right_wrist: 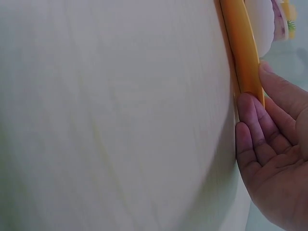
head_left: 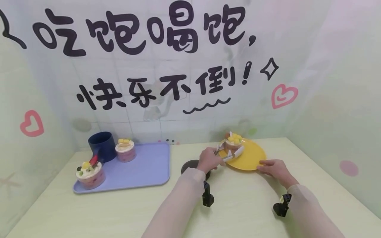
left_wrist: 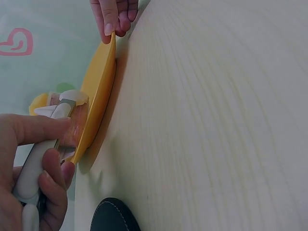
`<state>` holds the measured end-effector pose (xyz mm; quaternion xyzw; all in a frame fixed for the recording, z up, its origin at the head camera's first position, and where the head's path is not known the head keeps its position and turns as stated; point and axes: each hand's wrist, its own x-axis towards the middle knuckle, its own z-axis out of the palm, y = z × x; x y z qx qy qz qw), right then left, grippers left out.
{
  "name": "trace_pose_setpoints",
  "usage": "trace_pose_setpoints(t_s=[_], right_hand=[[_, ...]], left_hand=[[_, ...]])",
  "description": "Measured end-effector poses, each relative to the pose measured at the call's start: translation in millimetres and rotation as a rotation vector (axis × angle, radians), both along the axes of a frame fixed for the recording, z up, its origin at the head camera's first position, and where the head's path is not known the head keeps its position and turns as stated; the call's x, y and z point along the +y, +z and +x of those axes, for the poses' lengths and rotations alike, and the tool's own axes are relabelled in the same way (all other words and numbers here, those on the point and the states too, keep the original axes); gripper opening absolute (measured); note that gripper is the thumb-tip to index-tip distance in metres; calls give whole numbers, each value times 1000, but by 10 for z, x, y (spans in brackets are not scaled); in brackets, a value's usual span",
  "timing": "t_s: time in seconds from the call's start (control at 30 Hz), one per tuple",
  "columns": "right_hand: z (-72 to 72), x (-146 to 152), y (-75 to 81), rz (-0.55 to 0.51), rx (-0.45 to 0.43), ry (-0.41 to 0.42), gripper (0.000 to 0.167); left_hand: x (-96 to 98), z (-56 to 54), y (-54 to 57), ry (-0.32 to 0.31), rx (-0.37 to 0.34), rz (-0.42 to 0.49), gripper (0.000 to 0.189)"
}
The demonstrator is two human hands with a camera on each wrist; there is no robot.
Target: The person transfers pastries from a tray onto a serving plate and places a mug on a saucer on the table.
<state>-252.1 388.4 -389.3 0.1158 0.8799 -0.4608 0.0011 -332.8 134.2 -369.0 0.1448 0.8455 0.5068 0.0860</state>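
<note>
My left hand (head_left: 209, 159) grips a pair of tongs (left_wrist: 33, 168) with white tips. Those tips (head_left: 239, 151) sit on either side of a dessert cup (head_left: 232, 146) with yellow topping, at the left part of a yellow plate (head_left: 251, 157). From the right, my right hand (head_left: 276, 170) pinches the plate's near rim, thumb on top and fingers beneath, as the right wrist view shows. Whether the cup's base touches the plate is hard to tell.
Beside my left wrist lies a dark round mat with a stitched edge (left_wrist: 114, 216), partly hidden in the head view. At left, a lavender tray (head_left: 151, 165) bears a navy mug (head_left: 102, 145) and two dessert cups (head_left: 126, 153). A printed curtain (head_left: 184, 129) stands behind the table.
</note>
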Motion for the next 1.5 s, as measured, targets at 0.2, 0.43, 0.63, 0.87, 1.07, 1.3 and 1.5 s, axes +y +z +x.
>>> trace_pose_setpoints(t_s=[0.2, 0.43, 0.63, 0.87, 1.07, 1.3, 1.5], right_hand=[[12, -8, 2, 2, 12, 2, 56], [35, -19, 20, 17, 23, 14, 54], [40, -26, 32, 11, 21, 14, 55], [30, -37, 36, 5, -4, -4, 55], [32, -37, 30, 11, -24, -12, 56], [34, -37, 18, 10, -12, -3, 56], [41, -22, 15, 7, 5, 7, 56]], left_hand=[[23, 13, 10, 7, 4, -9, 49], [58, -7, 2, 9, 4, -24, 53], [75, -26, -7, 15, 8, -30, 59], [86, -38, -42, 10, 19, -40, 65], [84, -25, -62, 6, 19, -47, 66], [53, -27, -80, 8, 21, -44, 61], [29, -27, -76, -9, 34, -57, 61]])
